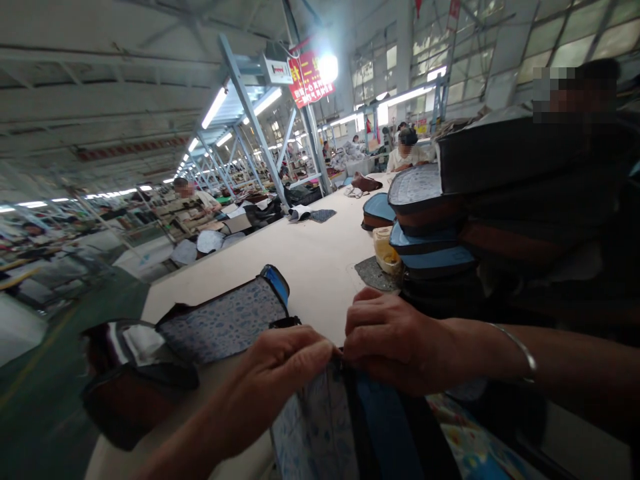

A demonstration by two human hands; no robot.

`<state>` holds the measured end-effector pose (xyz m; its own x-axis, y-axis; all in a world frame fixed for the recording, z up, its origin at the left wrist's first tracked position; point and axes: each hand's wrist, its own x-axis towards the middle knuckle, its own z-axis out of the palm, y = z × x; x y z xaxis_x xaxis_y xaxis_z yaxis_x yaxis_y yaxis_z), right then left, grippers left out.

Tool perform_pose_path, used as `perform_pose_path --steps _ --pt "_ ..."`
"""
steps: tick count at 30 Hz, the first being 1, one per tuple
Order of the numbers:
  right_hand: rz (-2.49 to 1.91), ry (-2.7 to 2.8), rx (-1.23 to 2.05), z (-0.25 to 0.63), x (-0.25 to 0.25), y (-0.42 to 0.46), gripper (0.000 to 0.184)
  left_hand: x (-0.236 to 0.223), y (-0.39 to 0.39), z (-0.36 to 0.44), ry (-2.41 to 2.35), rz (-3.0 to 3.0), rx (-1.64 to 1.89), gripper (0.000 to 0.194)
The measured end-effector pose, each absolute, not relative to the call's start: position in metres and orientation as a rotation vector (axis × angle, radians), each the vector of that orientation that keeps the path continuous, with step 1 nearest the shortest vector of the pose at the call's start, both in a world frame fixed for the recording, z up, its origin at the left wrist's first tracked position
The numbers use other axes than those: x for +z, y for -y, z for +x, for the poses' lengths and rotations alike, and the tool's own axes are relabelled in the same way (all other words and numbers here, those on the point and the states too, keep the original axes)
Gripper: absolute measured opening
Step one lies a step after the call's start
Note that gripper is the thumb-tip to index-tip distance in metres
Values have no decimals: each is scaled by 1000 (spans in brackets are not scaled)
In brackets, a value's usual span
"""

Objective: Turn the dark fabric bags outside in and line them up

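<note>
Near the table's front edge, a sewn fabric bag piece (320, 420) stands with patterned pale lining, black edging and a blue panel. My left hand (287, 357) is closed on its upper edge, thumb on top and pressed against the fingers. Close beside it, my right hand (395, 340) has curled fingers pinching the same edge, and a silver bangle circles that wrist. What lies between the fingertips is mostly hidden. Left of my hands, a second patterned bag piece (225, 320) with a blue corner rests on the table, against a dark brown-black piece (135, 400).
The pale table (240, 257) runs away from me. At right, a tall stack of bag pieces (430, 257) stands beside a yellowish container (386, 250) on a grey scrap (373, 275). Fabric bits (313, 214) lie farther off. A person (406, 157) sits beyond the table.
</note>
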<state>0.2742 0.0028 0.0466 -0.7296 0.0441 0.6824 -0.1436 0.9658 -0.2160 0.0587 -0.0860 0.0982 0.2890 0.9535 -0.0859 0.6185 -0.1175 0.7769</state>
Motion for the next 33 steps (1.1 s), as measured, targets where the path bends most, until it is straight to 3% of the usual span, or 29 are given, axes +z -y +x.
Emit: perform_pose_path --steps 3,9,12,16,18,24,33 --pt "131 2436 168 276 51 -2 8 102 79 56 -1383 1769 487 53" --pt "167 2485 19 281 56 4 12 97 78 58 -1327 1821 260 46" --pt "157 2462 454 286 56 6 13 97 87 63 -1326 1897 275 40" --pt "-168 2251 1367 287 60 1 39 101 100 71 -1377 2024 336 32" --pt "-259 2271 1493 284 65 -4 37 101 104 74 -1415 2091 348 30" --pt "-96 2620 1329 275 82 -12 15 96 109 72 -1433 2261 383 33" --pt "-168 2415 1275 260 71 6 5 95 100 27 -1356 1906 450 56"
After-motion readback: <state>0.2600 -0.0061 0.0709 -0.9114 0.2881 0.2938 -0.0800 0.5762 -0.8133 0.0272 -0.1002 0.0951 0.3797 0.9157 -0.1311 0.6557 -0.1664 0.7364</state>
